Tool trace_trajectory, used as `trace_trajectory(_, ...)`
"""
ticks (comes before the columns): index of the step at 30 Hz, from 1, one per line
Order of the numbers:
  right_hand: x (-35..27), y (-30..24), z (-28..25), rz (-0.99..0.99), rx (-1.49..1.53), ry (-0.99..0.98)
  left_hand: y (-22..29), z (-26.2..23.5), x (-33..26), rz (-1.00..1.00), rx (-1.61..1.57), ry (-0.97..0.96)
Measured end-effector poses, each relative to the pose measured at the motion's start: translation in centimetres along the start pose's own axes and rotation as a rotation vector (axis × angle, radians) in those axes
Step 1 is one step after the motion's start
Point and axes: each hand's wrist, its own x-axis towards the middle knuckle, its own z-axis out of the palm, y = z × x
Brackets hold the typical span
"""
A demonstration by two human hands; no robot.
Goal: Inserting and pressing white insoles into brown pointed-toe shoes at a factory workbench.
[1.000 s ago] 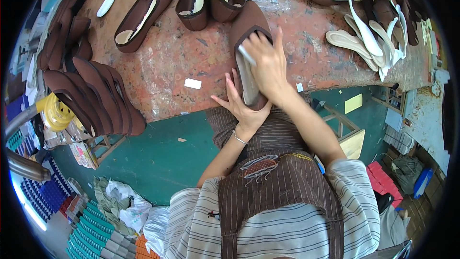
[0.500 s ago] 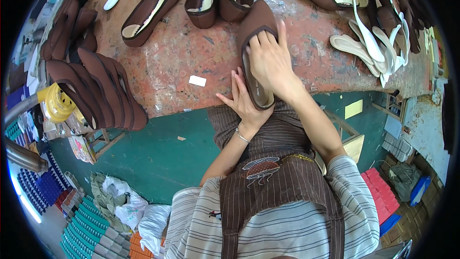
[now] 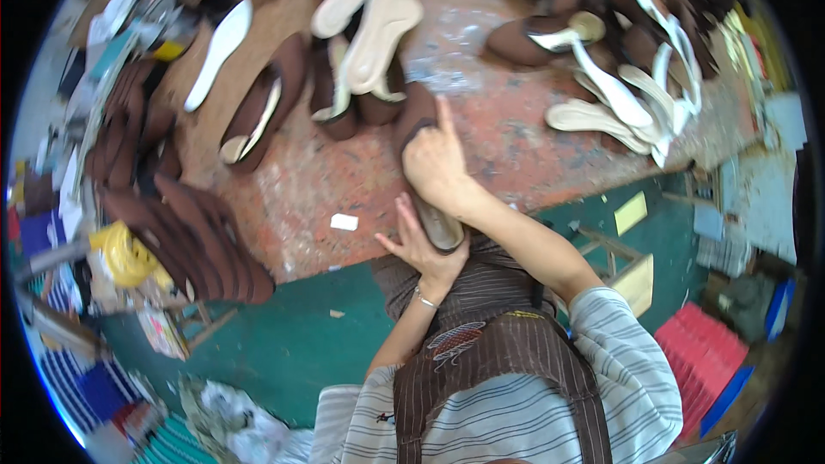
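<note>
A brown slip-on shoe (image 3: 416,112) lies at the table's near edge, toe pointing away from me. My right hand (image 3: 436,170) reaches into its opening; most of its fingers are curled inside, partly hidden, while one finger sticks out straight along the upper. Around the heel end, my left hand (image 3: 432,256) steadies the shoe from the left, some fingers along its side. The insole (image 3: 439,228) shows between my hands at the heel. Just left of them, a small white label (image 3: 345,222) lies on the table.
Cream insoles (image 3: 385,34) rest on shoes beyond my hands. Nearer left stand one brown shoe (image 3: 262,112) and a white insole (image 3: 219,51). A row of brown shoes (image 3: 193,236) lines the left edge beside a yellow roll (image 3: 129,255). Loose insoles (image 3: 593,116) pile up at right.
The whole view has shifted, so the table sits lower in it. My right hand's fingers are curled further into the shoe. The left hand keeps its place at the heel.
</note>
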Motion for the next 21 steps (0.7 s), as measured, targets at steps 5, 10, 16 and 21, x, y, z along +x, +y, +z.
trace_trajectory(5,-4.5,3.6,-0.9,-0.273,0.712,0.282,0.3,-1.6,1.2,0.259,0.015,0.099)
trace_trajectory(10,-12.7,14.7,-4.5,0.372,0.413,0.364,4.3,-7.6,6.8,0.207,0.439,-0.478)
trace_trajectory(16,-12.6,22.7,-1.7,0.342,0.263,0.391,0.9,-19.1,12.5,-0.129,-0.279,-0.286)
trace_trajectory(21,-12.7,26.6,-2.6,0.265,0.466,0.253,-0.9,-29.1,16.2,0.056,0.041,0.352)
